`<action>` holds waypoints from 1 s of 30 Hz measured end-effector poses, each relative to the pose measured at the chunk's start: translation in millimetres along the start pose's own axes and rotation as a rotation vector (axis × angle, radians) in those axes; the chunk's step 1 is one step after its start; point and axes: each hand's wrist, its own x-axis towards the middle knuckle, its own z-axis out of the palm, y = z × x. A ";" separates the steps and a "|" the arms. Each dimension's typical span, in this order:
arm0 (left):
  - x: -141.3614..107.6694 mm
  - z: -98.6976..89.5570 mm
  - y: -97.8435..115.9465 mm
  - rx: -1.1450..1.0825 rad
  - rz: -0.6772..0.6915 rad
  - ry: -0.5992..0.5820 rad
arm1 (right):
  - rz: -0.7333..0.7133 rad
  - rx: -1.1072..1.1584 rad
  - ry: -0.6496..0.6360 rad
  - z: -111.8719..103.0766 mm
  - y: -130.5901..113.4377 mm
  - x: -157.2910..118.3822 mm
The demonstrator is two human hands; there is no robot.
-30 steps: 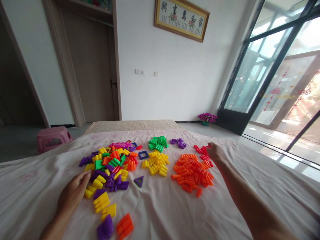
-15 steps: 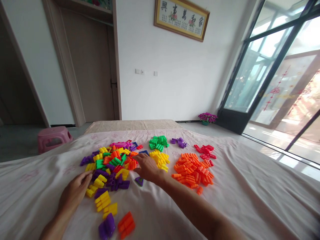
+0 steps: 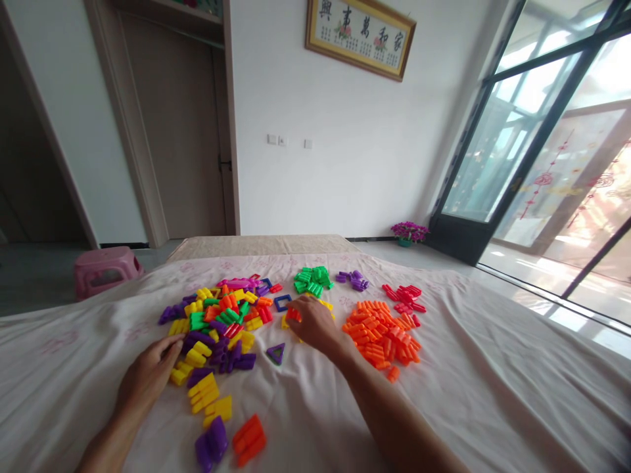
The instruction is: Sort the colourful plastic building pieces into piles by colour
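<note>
My right hand (image 3: 313,322) is closed on an orange toy block (image 3: 294,315), held over the yellow block pile (image 3: 325,305), which it partly hides. My left hand (image 3: 150,368) rests at the left side of a mixed pile of plastic building blocks (image 3: 229,316), its fingers together and curled against a purple block (image 3: 193,341). Whatever lies under those fingertips is hidden. Yellow blocks (image 3: 204,392), a purple block (image 3: 211,445) and an orange-red block (image 3: 249,439) trail toward me from the mixed pile. Between my hands lies a purple-and-green triangle piece (image 3: 276,353).
Sorted by colour, an orange pile (image 3: 377,332), a red group (image 3: 405,297), a green pile (image 3: 314,281) and a small purple group (image 3: 352,280) lie on the pale cloth (image 3: 473,368). A blue square frame (image 3: 282,303) sits near my right hand. A pink stool (image 3: 107,270) stands left.
My right hand has moved right, from the edge of the mixed pile to above the yellow pile, with an orange block in its fingers. My left hand has stayed in place.
</note>
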 end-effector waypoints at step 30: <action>0.6 -1.1 1.6 0.013 0.011 -0.033 | -0.077 0.007 -0.157 38.7 -28.7 25.8</action>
